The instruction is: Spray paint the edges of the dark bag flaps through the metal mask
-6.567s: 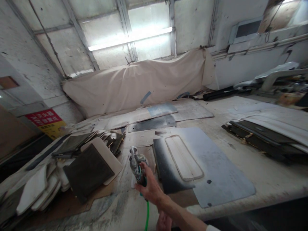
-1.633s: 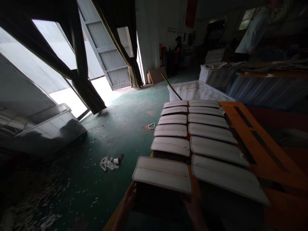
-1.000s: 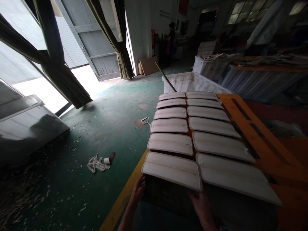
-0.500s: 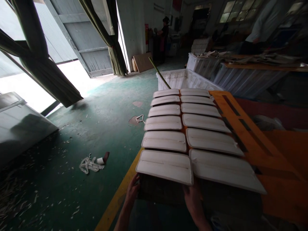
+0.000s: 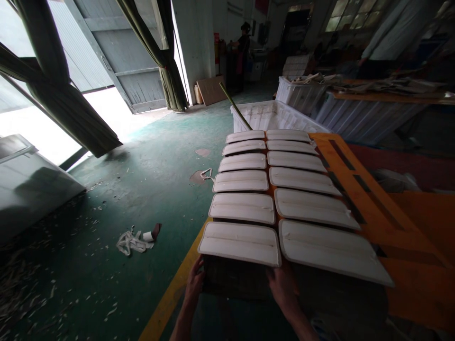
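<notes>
The nearest cream padded panel (image 5: 239, 242) lies at the front of the left row, over a dark underside. At the panel's left front corner my left hand (image 5: 195, 283) has its fingers curled round the edge. Under its right front corner my right hand (image 5: 283, 287) grips the edge too. Several more cream panels (image 5: 305, 207) lie in two rows on an orange wooden board (image 5: 359, 184).
A yellow line (image 5: 167, 303) runs along the green floor (image 5: 149, 180). White scraps (image 5: 132, 239) lie on the floor at left. A white plastic crate (image 5: 273, 117) stands beyond the panels. Long tables (image 5: 373, 102) and people stand at the back. Curtained doors (image 5: 117, 76) are at left.
6.6 s ago I held a spray gun over a panel on a workbench. Over the last second the nearest panel has settled into line with its row; my hands stay at its front corners.
</notes>
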Demonstrator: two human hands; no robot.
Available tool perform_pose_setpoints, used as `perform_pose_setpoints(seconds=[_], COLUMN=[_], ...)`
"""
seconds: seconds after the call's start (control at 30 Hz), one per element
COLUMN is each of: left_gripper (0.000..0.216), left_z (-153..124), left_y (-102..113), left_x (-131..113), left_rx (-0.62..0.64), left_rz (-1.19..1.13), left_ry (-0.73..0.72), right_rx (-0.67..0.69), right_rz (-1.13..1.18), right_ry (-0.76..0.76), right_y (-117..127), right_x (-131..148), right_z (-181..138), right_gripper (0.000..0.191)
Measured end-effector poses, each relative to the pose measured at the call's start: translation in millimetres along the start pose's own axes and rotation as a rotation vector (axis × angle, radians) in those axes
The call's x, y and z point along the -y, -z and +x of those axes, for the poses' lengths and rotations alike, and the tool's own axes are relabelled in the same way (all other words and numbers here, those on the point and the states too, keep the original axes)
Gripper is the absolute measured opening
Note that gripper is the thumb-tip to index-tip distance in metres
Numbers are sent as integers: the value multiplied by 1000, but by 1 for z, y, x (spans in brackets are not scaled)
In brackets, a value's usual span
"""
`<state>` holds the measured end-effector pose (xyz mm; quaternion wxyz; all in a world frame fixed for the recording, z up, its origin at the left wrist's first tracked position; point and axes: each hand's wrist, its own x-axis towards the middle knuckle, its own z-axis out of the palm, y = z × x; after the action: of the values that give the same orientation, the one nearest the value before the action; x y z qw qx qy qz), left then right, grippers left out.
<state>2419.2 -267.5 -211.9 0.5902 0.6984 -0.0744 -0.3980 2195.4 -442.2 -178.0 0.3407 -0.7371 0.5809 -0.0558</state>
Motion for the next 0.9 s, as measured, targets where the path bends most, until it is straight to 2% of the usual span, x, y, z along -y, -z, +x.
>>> perform_pose_setpoints(seconds=[0.17,0.27,0.37,0.53,0.63,0.8,0.9], left_gripper=[82,77,69,70,64,61,52], left_z=[12,18,18,14,14,15,17], left_y=[3,1,-5,-16,-20,-21,-19], left_x=[14,18,16,6,1,-5,-13], left_rx=[0,-10,-10,-57,-62,-68,-67], left_rz=[-28,-42,-36,20,30,87,120], left_ry=[4,15,-14,20,-11,3,10], right_rx=[26,56,66,55,48,68,95], right_rz=[-66,-73,-54,25,99,272,391], right_ry=[-39,-39,-47,-83,-105,-171,-207], right_y=[4,5,5,3,3,3,3], right_x=[-1,-7,-14,-20,-26,-55,-78], right_z=[-1,-2,-2,0,1,-7,-16], right_gripper=[28,31,30,27,24,38,42])
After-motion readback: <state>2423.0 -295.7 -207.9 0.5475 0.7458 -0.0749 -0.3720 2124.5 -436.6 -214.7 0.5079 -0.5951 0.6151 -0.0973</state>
